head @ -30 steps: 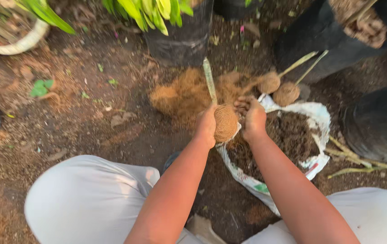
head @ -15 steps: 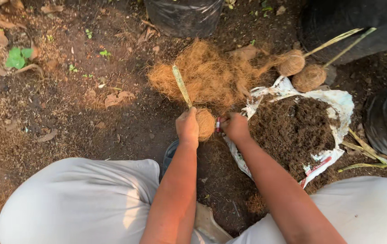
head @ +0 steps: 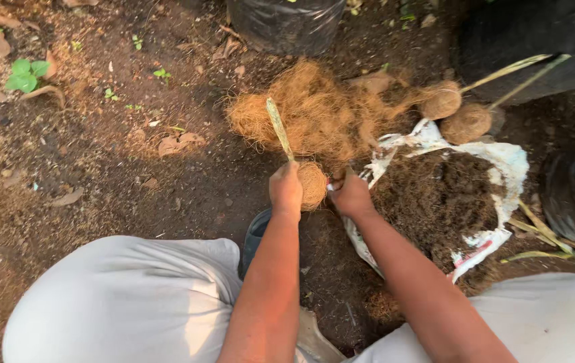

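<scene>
L hand (head: 286, 189) is closing its fingers round a small round ball wrapped in brown coconut fibre (head: 313, 185), w/ a thin pale green stem (head: 279, 129) sticking up out of it and leaning away from the person. The ball is sitting between both hands, touching the L one on its inner side. R hand (head: 350, 195) is curling shut just beside the ball on the other side; it seems to be pinching a small reddish bit at the fingertips, but can't tell what exactly, nor whether it's touching the ball itself.

Just beyond the hands, a loose heap of orange-brown coconut fibre (head: 314, 111) is lying on the dark bare soil ground (head: 133, 168). To the R of the R hand, a white woven plastic sack (head: 506, 161) is lying open w/ a mound of dark brown potting soil (head: 438, 202) on it; R forearm is crossing its near edge. Beyond the sack, well apart from the hands, two more fibre-wrapped balls w/ pale stems (head: 454, 111) are resting side by side. Farther out past the fibre heap, a black plastic grow bag (head: 287, 25) is standing. Below the forearms, the person's light grey trousers (head: 119, 302) are filling the near side, knees spread either side of the arms.
</scene>
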